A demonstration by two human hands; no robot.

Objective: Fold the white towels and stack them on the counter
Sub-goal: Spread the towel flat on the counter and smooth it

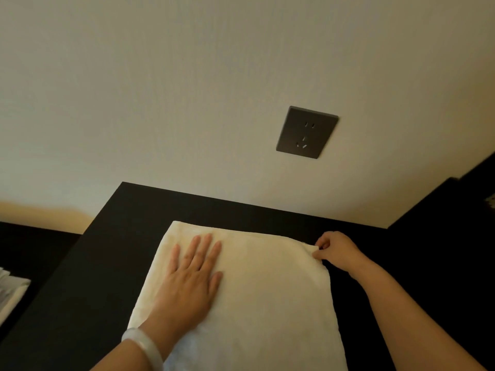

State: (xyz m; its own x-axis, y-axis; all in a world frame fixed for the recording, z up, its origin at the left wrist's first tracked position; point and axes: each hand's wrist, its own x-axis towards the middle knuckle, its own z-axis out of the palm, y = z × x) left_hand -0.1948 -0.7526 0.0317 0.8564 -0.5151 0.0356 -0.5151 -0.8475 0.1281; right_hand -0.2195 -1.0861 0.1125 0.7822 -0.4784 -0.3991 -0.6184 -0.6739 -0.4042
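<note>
A white towel point(267, 295) lies flat on the black counter point(107, 258), its far edge close to the wall. My left hand point(192, 274) lies flat on the towel's left half, fingers straight and spread, pressing it down. A pale bangle sits on that wrist. My right hand point(334, 250) pinches the towel's far right corner between thumb and fingers, just above the counter. The towel's near end runs out of the bottom of the view.
A dark wall socket point(306, 132) sits on the pale wall above the counter. More white fabric point(10, 290) lies on a lower surface at the far left. A black panel point(455, 210) rises at the right.
</note>
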